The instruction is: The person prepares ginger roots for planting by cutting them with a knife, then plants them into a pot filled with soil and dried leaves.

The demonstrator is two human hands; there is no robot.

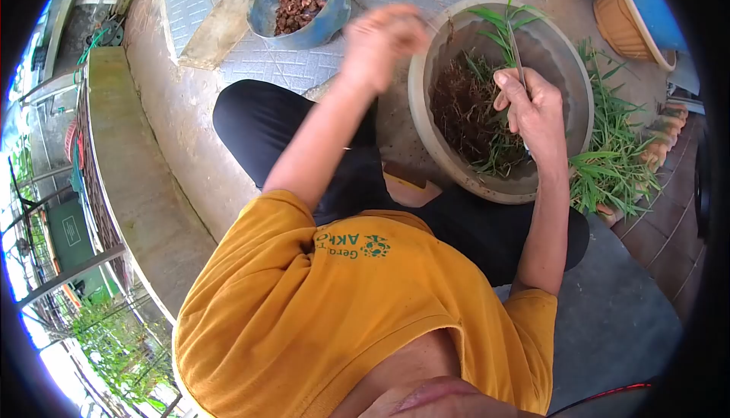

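My right hand (534, 110) is closed round a thin metal tool (517, 51), perhaps a knife or scissors, its tip pointing up beside green grass blades (498, 31). This hand is over the right part of a wide grey pot (423, 125). Inside the pot lie dark soil and roots (464, 110), with some green grass among them. To the left of the pot's rim, my left hand (388, 38) is raised and smeared by motion; its fingers cannot be made out clearly.
A blue bowl (333, 16) holds reddish-brown lumps. Pulled grass (608, 171) is heaped right of the pot. An orange-brown planter (620, 26) stands at the upper right, and a low concrete ledge (137, 167) runs along the left. My crossed legs are close below the pot.
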